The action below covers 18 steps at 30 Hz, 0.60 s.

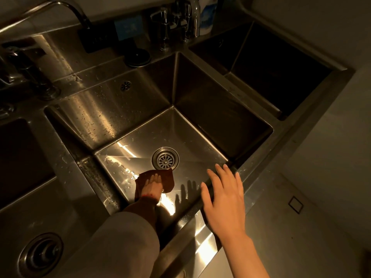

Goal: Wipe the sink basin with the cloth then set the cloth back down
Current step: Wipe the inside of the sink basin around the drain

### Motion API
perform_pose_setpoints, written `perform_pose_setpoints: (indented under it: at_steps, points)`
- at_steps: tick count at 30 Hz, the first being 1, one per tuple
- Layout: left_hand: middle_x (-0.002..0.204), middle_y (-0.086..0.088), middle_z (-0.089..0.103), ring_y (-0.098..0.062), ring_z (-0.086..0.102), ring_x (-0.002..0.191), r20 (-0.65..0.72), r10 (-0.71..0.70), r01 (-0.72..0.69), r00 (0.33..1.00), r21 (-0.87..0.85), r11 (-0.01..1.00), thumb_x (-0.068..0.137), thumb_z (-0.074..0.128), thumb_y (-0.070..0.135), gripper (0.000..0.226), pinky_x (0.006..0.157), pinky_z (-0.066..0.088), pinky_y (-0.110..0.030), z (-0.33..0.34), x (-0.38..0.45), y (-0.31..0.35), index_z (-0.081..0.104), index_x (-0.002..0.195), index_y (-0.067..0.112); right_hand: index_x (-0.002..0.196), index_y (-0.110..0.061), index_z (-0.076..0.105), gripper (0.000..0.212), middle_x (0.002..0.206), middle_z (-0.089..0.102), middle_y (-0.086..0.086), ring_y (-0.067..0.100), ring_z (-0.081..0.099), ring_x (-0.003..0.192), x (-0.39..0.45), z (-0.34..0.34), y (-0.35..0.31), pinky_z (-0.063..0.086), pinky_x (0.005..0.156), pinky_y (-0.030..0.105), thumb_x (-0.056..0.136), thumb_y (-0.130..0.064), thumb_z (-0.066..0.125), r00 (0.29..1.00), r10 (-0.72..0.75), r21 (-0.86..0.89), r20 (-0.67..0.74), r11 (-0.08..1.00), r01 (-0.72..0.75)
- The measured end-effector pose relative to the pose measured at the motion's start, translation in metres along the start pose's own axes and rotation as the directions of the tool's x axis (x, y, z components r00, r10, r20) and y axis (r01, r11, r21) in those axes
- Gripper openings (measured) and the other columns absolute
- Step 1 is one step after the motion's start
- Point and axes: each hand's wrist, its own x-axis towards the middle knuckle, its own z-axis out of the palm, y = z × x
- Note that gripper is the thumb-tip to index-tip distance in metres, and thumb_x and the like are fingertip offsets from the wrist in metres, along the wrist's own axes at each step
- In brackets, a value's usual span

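A deep square steel sink basin (124,109) fills the middle of the view, with a round drain strainer (165,158) in its floor. A brown cloth (167,178) lies flat on the basin floor just in front of the drain. My left hand (153,184) reaches down into the basin and presses flat on the cloth, fingers pointing toward the drain. My right hand (223,197) hovers open over the basin's near right rim, fingers spread, holding nothing.
A second basin (277,77) lies to the right and a third (22,161) to the left, with another drain (41,254) at lower left. Faucets (192,15) and a curved spout (76,11) stand at the back. Water droplets spot the left wall.
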Motion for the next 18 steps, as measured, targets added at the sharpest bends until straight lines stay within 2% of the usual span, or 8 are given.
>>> perform_pose_setpoints:
  at_steps: [6,13,18]
  points:
    - [0.161,-0.015,0.001,-0.027,0.003,0.150,-0.042,-0.017,0.016,0.999,-0.007,1.000,0.102,0.036,0.014,0.062,0.123,0.011,-0.038,0.003,0.005,0.002,0.003,0.152,0.001,0.129,-0.016,0.052,0.039,0.140,0.047,0.006,0.018,0.029,0.138,0.017,-0.014,0.011,0.004,0.115,0.036,0.094,-0.031,0.045,0.994,-0.002,0.027,-0.108,1.000,0.005]
    - [0.161,-0.016,-0.001,-0.027,0.002,0.150,-0.096,-0.080,0.074,0.992,-0.062,0.995,0.102,0.032,0.014,0.059,0.123,0.010,-0.038,0.002,0.015,0.000,0.002,0.152,0.000,0.133,-0.019,0.047,0.043,0.145,0.041,0.003,0.015,0.023,0.140,0.046,-0.019,0.036,0.003,0.118,0.036,0.095,-0.038,0.040,0.999,-0.037,-0.059,0.022,0.998,0.038]
    - [0.161,-0.017,0.002,-0.027,0.004,0.150,-0.144,-0.139,0.125,0.980,-0.099,0.987,0.102,0.028,0.011,0.057,0.122,0.012,-0.038,0.001,0.022,-0.002,0.003,0.152,-0.001,0.128,-0.018,0.053,0.040,0.140,0.047,0.003,0.015,0.029,0.138,0.045,-0.014,0.040,0.009,0.118,0.038,0.094,-0.037,0.043,0.999,-0.046,-0.035,0.016,0.998,0.046]
